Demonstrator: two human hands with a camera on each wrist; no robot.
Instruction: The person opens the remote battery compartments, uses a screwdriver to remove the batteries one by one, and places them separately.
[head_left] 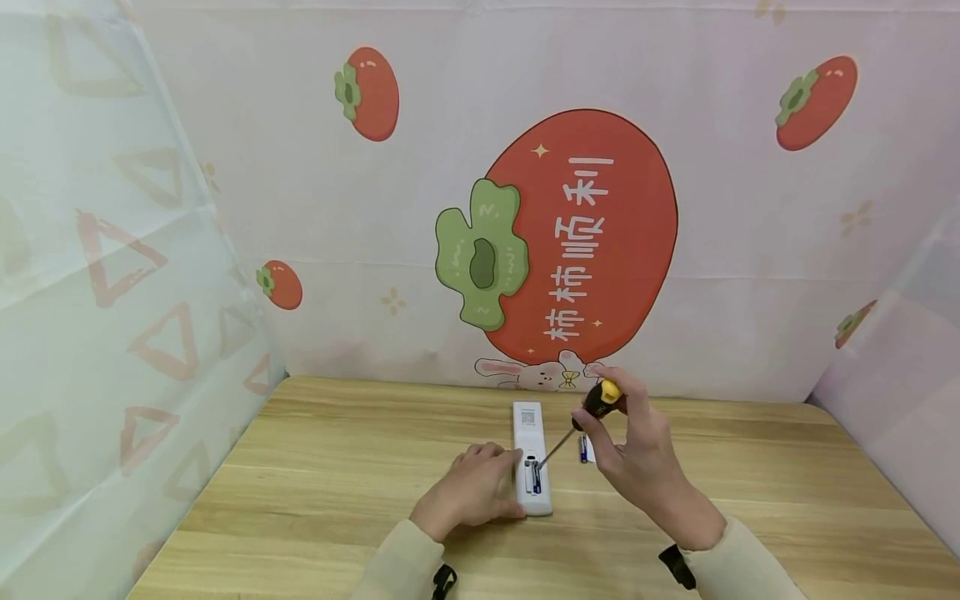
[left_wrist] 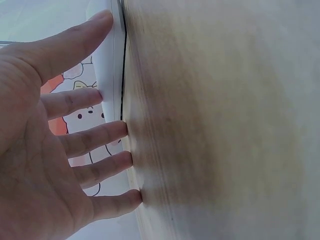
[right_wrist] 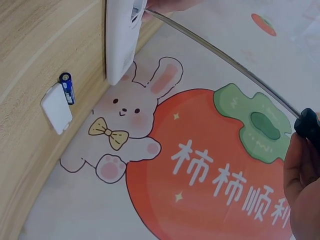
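Note:
A white remote control [head_left: 530,437] lies back side up on the table, its battery compartment uncovered. Inside the compartment sits a blue-and-silver battery [head_left: 537,480]. My left hand [head_left: 474,487] rests along the remote's left side; in the left wrist view its thumb [left_wrist: 95,30] and index finger touch the casing, the other fingers straight with tips at the tabletop. My right hand [head_left: 643,454] holds a screwdriver [head_left: 599,401] by its black-and-yellow handle, between thumb and fingers. The long metal shaft [right_wrist: 225,57] slants down leftward, its tip at the compartment beside the battery.
Right of the remote, a loose blue battery [right_wrist: 68,90] lies against a small white battery cover [right_wrist: 56,107]. The wooden table [head_left: 322,467] meets a printed cloth backdrop [head_left: 420,208] behind, with cloth walls at both sides.

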